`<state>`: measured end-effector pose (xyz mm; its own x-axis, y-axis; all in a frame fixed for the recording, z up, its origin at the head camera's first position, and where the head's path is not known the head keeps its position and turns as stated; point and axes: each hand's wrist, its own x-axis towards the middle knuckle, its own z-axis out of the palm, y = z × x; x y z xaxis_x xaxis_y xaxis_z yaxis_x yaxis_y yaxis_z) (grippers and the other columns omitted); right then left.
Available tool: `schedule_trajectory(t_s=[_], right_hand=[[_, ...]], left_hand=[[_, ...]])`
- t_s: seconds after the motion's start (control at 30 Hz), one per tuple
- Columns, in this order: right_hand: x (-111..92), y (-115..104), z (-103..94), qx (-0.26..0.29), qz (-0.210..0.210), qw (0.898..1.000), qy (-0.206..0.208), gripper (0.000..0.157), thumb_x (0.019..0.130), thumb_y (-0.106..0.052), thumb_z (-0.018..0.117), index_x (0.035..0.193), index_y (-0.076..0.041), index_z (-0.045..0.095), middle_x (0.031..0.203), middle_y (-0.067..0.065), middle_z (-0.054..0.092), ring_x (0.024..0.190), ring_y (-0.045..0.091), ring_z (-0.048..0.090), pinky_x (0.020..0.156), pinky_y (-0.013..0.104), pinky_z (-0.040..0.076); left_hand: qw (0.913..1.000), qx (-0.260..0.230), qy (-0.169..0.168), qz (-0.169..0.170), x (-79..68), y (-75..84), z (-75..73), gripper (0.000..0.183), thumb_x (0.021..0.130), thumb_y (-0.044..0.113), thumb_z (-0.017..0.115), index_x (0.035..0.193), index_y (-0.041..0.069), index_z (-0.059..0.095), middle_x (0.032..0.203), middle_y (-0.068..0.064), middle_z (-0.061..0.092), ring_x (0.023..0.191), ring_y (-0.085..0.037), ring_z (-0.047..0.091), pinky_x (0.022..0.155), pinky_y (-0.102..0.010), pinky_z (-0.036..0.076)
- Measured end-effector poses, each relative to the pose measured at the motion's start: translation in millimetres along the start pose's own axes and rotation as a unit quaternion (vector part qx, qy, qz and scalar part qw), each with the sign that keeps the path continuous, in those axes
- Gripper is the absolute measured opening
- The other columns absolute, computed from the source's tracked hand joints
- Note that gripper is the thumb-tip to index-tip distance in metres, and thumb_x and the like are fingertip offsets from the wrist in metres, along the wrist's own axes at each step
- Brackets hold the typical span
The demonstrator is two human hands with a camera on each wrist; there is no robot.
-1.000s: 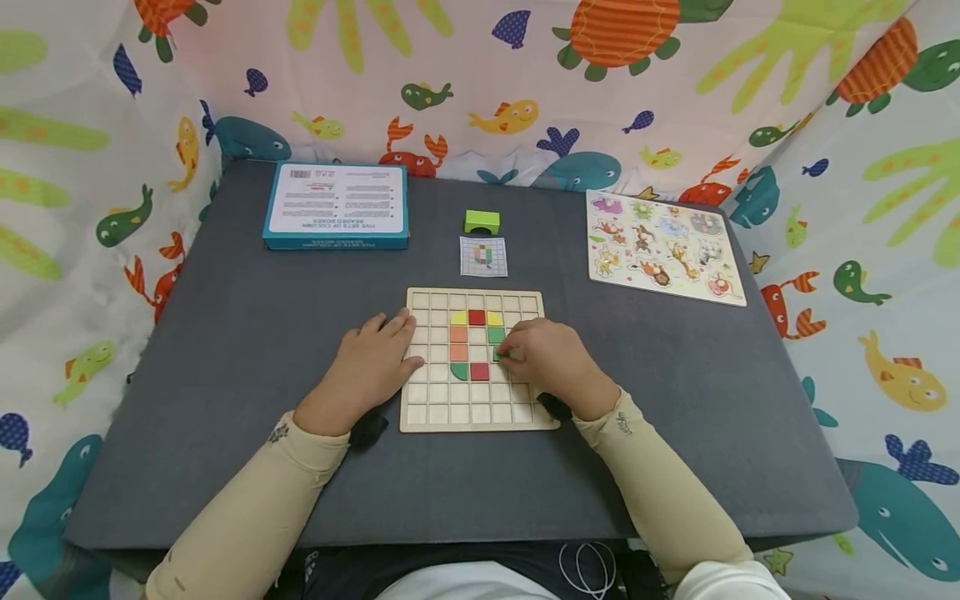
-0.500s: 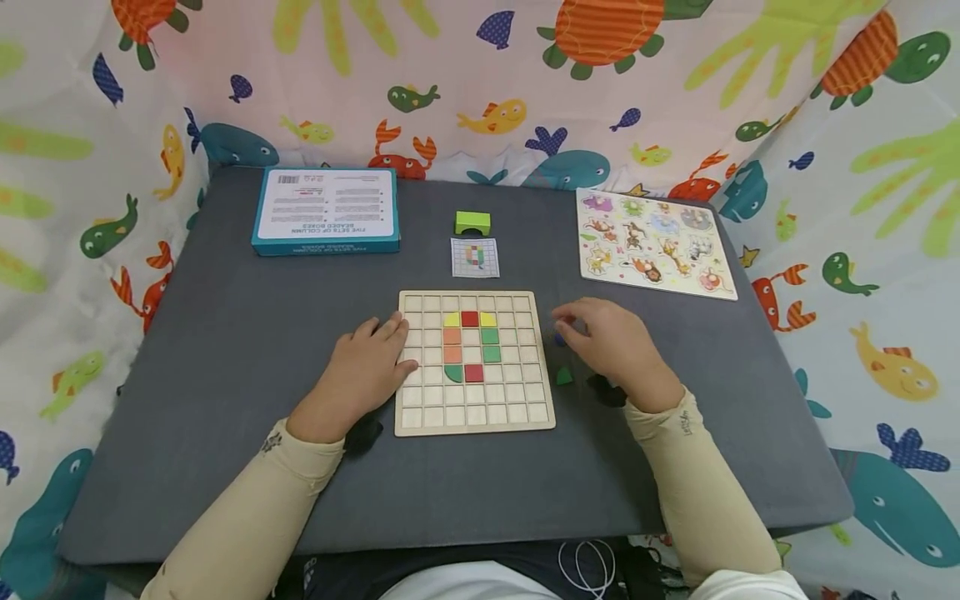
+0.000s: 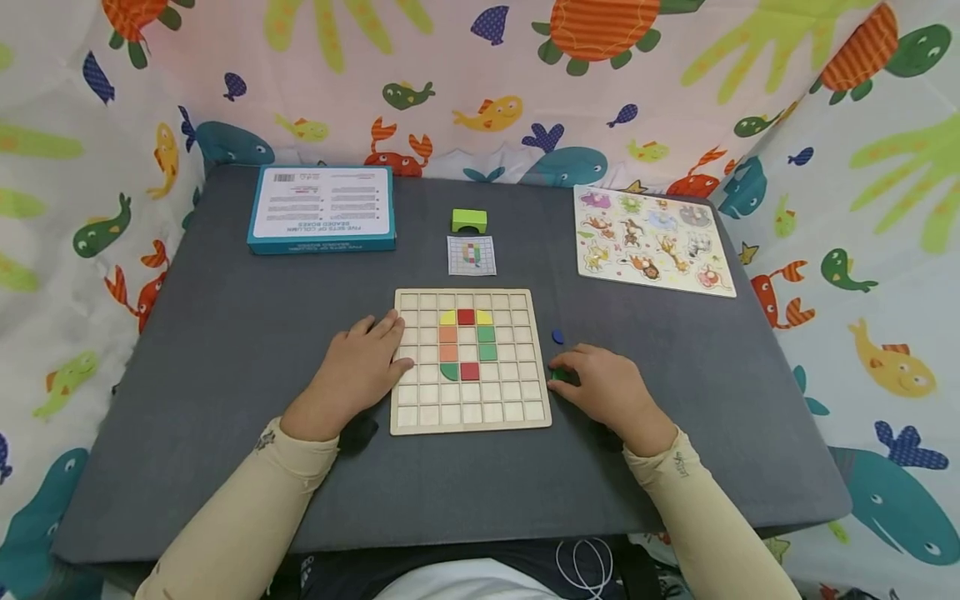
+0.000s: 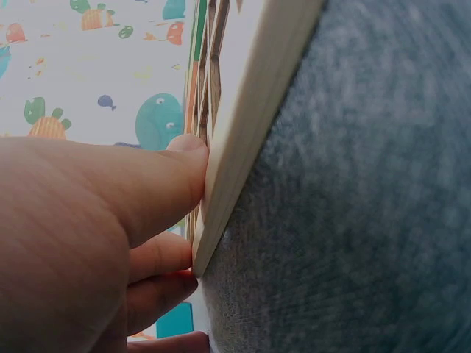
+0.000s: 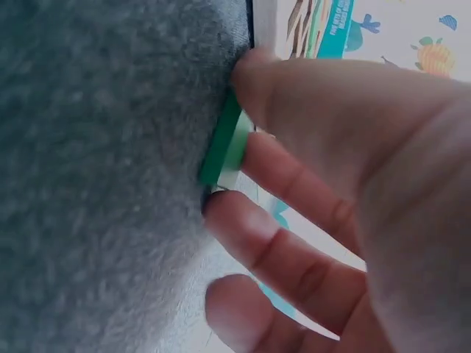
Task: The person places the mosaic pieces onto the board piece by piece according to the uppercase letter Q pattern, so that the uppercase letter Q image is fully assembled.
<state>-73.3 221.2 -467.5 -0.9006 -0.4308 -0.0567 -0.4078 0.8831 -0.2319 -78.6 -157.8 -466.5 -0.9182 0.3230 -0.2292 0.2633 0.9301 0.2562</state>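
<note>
A wooden grid board (image 3: pixel 471 408) lies mid-table, with red, yellow, orange and green tiles forming a ring in its cells. My left hand (image 3: pixel 351 371) rests at the board's left edge, fingers fairly straight; in the left wrist view the thumb (image 4: pixel 165 180) touches the wooden rim. Just off the board's right edge, my right hand (image 3: pixel 603 392) has its thumb and fingers curled round a small green tile (image 5: pixel 223 143) on the cloth, partly hidden by the fingers. A blue tile (image 3: pixel 557 336) lies apart, a little beyond that hand.
Behind the board lie a printed pattern card (image 3: pixel 471 256) and a green arch block (image 3: pixel 468 220). A teal box (image 3: pixel 322 204) stands at back left. An animal picture board (image 3: pixel 652 242) lies at back right. The table (image 3: pixel 450 492) has a grey cloth.
My right hand has left a green tile in the grid, moved right off the board, passed near the blue tile, then come back toward me to the loose green tile. The left hand stays put.
</note>
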Motion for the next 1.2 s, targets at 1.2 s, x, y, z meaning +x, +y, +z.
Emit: schedule_trajectory(t_s=[1.2], right_hand=[[36, -40, -12.9, 0.213, 0.006, 0.975, -0.069, 0.019, 0.103, -0.014, 0.075, 0.121, -0.01, 0.077, 0.095, -0.003, 0.073, 0.075, 0.013, 0.061, 0.065, 0.033, 0.054]], left_hand=[[0.9999, 0.004, 0.009, 0.002, 1.0, -1.0, 0.7, 0.073, 0.109, 0.041, 0.063, 0.166, 0.002, 0.037, 0.172, -0.016, 0.03, 0.153, -0.048, 0.033, 0.115, -0.069, 0.038]])
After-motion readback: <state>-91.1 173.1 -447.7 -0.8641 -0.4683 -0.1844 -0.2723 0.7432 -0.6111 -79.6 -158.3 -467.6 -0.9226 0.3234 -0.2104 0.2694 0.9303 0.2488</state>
